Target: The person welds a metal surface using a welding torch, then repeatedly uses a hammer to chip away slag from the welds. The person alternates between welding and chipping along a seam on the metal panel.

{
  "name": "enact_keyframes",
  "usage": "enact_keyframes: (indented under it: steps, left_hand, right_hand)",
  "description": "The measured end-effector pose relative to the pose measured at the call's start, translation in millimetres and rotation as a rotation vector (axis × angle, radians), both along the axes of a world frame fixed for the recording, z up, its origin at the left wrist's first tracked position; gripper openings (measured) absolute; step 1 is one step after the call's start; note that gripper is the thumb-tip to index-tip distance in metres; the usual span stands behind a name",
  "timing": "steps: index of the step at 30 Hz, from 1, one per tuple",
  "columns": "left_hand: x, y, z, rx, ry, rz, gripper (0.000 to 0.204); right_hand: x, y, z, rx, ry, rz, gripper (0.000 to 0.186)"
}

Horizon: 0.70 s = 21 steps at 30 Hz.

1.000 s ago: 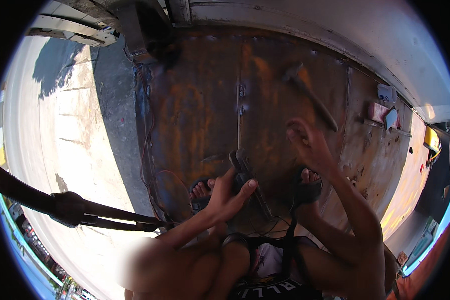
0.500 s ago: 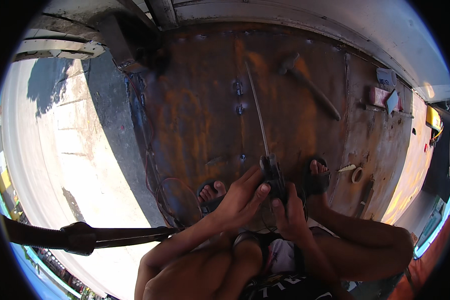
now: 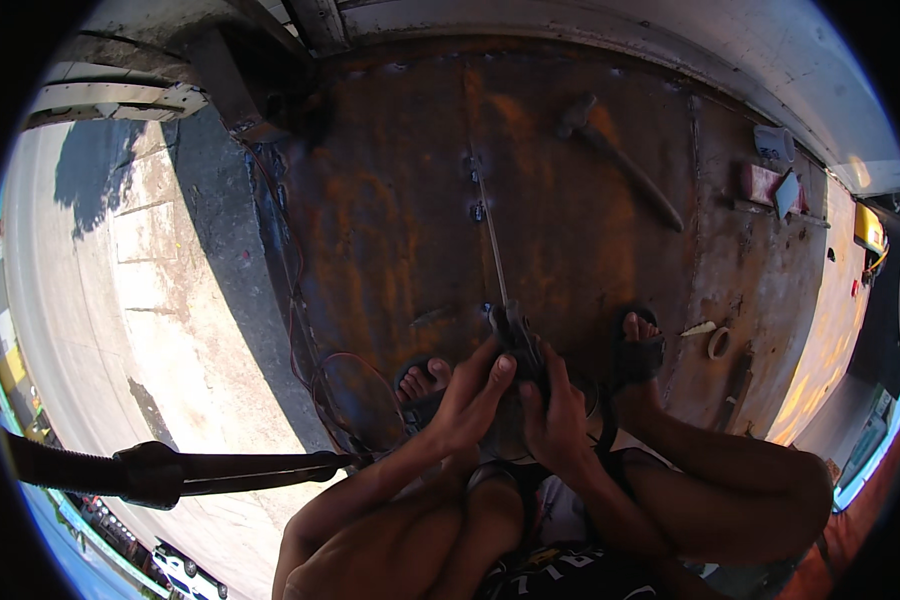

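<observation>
I squat on a rusty steel plate. My left hand and my right hand meet in front of my knees, both closed around a dark electrode holder. A thin straight rod sticks out of the holder and points away from me across the plate. My sandalled left foot and right foot rest on the plate on either side of the hands.
A long-handled hammer lies on the plate at the far right. A small tape roll sits beside my right foot. Thin red wires run along the plate's left edge, beside concrete pavement. A dark hose crosses the lower left.
My right hand, stretched out over the plate a second ago, has come back to join the left hand on the holder. The rod now points straight ahead.
</observation>
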<state>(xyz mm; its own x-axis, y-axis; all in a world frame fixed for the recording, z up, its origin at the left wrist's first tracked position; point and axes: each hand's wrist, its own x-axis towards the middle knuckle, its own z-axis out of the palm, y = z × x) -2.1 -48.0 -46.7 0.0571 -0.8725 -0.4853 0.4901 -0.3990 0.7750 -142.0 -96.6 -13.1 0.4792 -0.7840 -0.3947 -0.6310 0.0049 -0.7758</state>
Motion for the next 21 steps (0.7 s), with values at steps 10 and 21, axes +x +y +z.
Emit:
enact_keyframes:
  steps: [10,21]
  left_hand:
    - [-1,6,-13,0.051,-0.071,-0.032,0.045]
    - [1,9,-17,0.056,-0.077,-0.06,0.045]
  right_hand:
    - [2,3,-5,0.067,0.046,-0.038,0.046]
    - [2,5,-7,0.072,0.044,-0.045,0.044]
